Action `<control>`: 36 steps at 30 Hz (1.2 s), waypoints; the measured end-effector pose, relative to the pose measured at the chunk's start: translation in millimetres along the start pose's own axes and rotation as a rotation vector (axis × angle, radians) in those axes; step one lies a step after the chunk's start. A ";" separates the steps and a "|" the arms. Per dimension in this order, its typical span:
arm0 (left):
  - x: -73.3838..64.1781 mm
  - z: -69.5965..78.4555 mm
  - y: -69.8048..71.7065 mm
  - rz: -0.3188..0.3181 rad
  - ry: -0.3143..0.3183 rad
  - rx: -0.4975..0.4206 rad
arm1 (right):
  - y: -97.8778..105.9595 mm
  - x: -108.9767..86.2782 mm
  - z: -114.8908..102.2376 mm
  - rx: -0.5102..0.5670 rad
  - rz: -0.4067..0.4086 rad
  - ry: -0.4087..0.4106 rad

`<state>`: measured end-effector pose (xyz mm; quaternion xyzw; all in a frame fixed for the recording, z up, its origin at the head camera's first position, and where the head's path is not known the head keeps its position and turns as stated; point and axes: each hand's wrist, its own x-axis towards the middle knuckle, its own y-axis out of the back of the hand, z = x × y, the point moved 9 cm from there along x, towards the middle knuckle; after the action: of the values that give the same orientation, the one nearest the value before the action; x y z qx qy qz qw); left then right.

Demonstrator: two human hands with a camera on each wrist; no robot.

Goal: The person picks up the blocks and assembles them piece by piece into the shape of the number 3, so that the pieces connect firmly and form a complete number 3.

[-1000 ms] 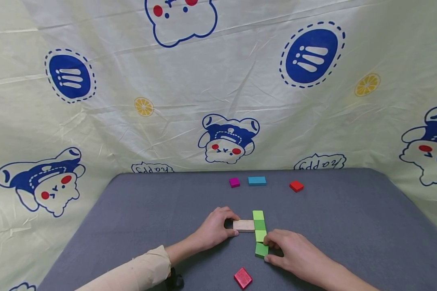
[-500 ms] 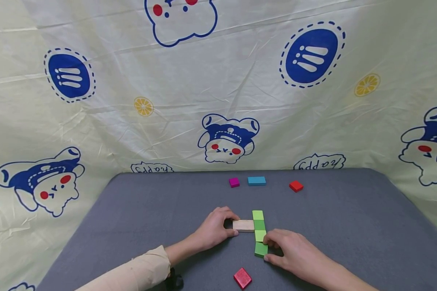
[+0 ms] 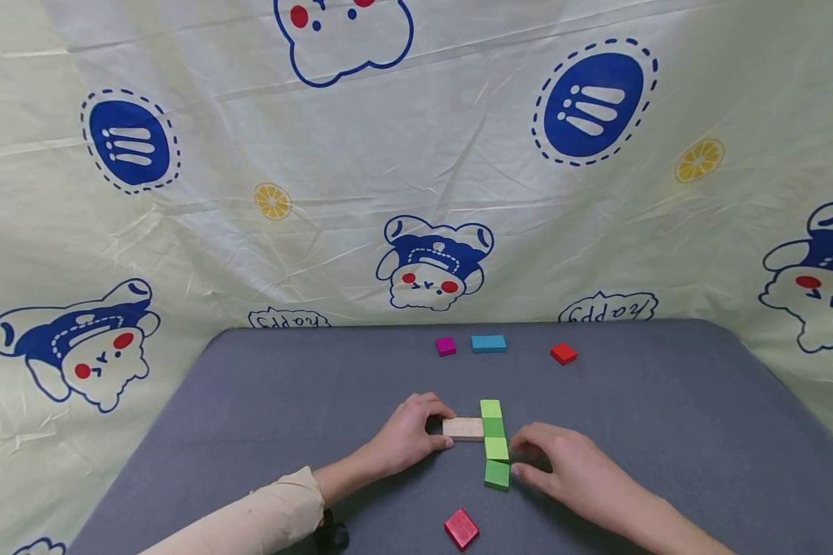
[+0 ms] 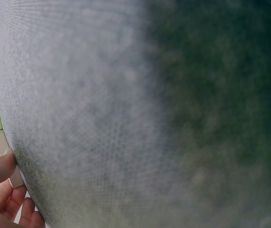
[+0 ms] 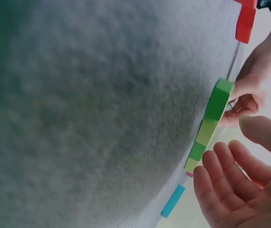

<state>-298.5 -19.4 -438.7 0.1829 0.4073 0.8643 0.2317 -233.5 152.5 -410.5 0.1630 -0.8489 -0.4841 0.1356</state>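
Left hand (image 3: 411, 433) pinches the pale block (image 3: 463, 429); the right hand (image 3: 564, 466), fingers apart and empty, should square the skewed nearest green block (image 3: 497, 475) with light pressure.

Block row (image 3: 496, 449) banded in light and dark green; plank (image 3: 463, 429) seen as beige; tabletop (image 3: 284, 385) covered in grey; cream backdrop (image 3: 451, 154) printed with blue figures (image 3: 436, 258) and orange slices (image 3: 699, 160)

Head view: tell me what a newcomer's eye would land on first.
Likely the row of green blocks on the grey table, between the left hand, which holds a pale block against the row, and the right hand. Next, perhaps, the blue cartoon prints across the sheet behind, and the crimson block at the near side.
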 end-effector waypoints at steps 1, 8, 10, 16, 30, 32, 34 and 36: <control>-0.2 -0.1 0.0 0.000 -0.001 0.000 | 1.1 1.3 0.5 -0.003 0.009 0.000; -1.0 -1.1 0.7 0.002 0.006 -0.001 | 4.9 12.5 -1.1 -0.014 0.044 0.029; -1.0 -1.5 0.6 0.001 0.007 0.001 | 5.1 15.6 -1.4 -0.014 0.049 0.040; -0.7 -0.8 1.2 0.008 -0.010 0.002 | 2.8 24.4 -0.3 0.008 0.024 0.069; 0.2 -1.0 0.2 0.002 -0.020 -0.004 | -6.1 37.0 1.5 0.018 -0.029 0.145; -0.2 -0.9 0.5 0.006 -0.022 -0.003 | -8.3 38.2 2.0 0.025 -0.041 0.142; -0.8 -0.5 0.8 0.010 -0.023 -0.005 | -10.0 39.2 2.8 0.031 -0.050 0.136; -1.6 -0.4 1.3 0.013 -0.020 -0.010 | -11.4 39.8 3.3 0.035 -0.055 0.131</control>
<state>-297.7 -21.2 -438.0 0.1933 0.3994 0.8659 0.2309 -269.3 133.5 -419.1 0.2200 -0.8417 -0.4611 0.1747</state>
